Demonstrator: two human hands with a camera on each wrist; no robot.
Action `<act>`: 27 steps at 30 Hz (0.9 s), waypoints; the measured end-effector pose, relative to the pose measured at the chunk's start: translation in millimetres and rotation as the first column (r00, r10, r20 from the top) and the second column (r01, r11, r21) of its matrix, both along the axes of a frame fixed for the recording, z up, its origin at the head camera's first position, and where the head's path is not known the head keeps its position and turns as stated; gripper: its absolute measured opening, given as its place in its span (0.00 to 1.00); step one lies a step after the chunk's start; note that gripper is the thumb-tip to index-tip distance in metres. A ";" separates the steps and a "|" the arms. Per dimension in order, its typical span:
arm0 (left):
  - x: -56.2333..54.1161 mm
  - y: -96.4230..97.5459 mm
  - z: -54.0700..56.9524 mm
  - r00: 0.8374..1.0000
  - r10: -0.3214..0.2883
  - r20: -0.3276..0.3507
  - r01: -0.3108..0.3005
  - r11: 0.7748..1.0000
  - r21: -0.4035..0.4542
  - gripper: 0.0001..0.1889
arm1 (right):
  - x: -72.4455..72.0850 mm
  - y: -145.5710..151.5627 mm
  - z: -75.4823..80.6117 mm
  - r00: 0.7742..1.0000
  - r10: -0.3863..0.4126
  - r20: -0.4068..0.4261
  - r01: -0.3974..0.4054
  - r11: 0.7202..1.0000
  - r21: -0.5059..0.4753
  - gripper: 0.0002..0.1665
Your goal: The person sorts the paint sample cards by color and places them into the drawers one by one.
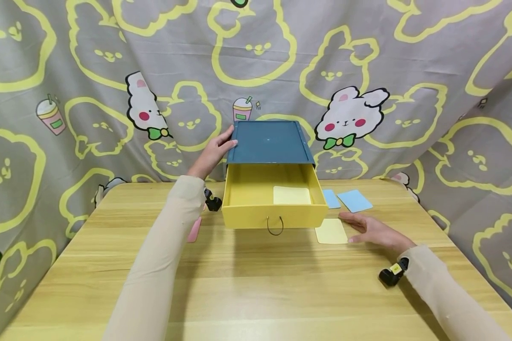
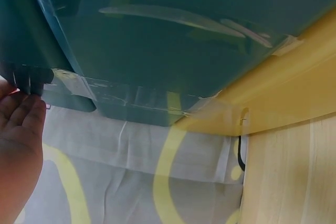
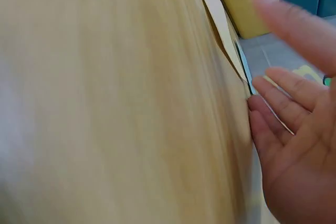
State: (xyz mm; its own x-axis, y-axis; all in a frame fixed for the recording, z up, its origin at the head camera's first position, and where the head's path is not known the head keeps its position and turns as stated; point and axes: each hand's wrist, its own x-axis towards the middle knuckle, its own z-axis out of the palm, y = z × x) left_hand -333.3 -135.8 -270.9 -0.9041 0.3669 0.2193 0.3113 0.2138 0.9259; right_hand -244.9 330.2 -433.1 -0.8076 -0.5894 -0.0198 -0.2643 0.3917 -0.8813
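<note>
A dark teal drawer box (image 1: 269,142) stands at the back of the table, its yellow drawer (image 1: 277,216) pulled out toward me. Inside the drawer lies a pale yellow card (image 1: 292,195). My left hand (image 1: 215,150) holds the box by its left side, thumb on the top edge; in the left wrist view its fingers (image 2: 23,111) reach the box's far edge. My right hand (image 1: 377,233) has its fingers spread low over the table, right beside another pale yellow card (image 1: 331,231). In the right wrist view the thumb (image 3: 294,32) stands away from the fingers.
Two blue cards (image 1: 355,201) lie right of the drawer. A pink card (image 1: 194,230) shows at the left, partly behind the left sleeve. The drawer front bears a thin dark loop handle (image 1: 275,232). A patterned curtain (image 1: 256,61) hangs behind the wooden table (image 1: 273,289).
</note>
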 end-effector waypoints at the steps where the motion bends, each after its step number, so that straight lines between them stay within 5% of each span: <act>1: 0.0 0.2 -0.1 1.000 0.001 0.000 -0.001 1.000 -0.002 0.34 | 0.6 0.0 -1.0 1.000 -0.005 0.002 0.005 1.000 0.007 0.48; 12: -0.3 1.4 -1.4 1.000 0.005 -0.009 -0.005 1.000 -0.005 0.33 | 2.6 -3.4 -6.0 0.995 -0.018 -0.099 0.030 0.992 0.124 0.51; 27: 0.2 0.5 -0.5 1.000 -0.002 -0.002 0.002 1.000 0.011 0.34 | 3.9 -10.2 -4.8 0.988 -0.066 -0.136 0.088 0.983 0.160 0.48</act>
